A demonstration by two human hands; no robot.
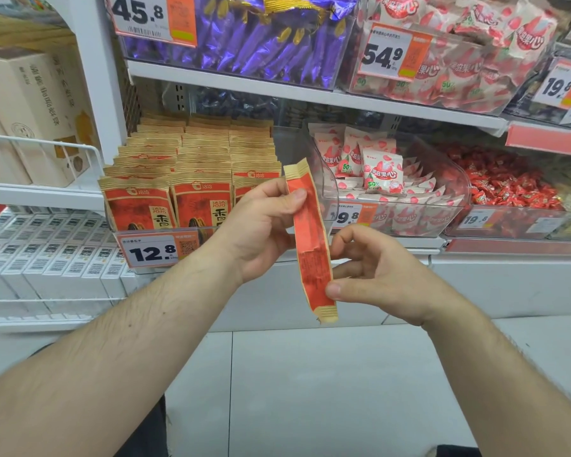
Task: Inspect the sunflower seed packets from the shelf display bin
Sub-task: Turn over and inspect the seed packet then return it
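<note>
Hands pinch one red-and-tan paper seed packet [310, 239] edge-on: left hand [261, 225] near its top, right hand [370, 275] lower, before the clear shelf bin [152, 234].

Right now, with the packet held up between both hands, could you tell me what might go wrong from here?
1. The packet is pinched only near its top by the left hand and near its bottom by the right hand; it could slip and fall to the floor.
2. It is turned nearly edge-on, so its print may be hard to read.
3. Returning it to the full bin could crumple the front packets.
</note>
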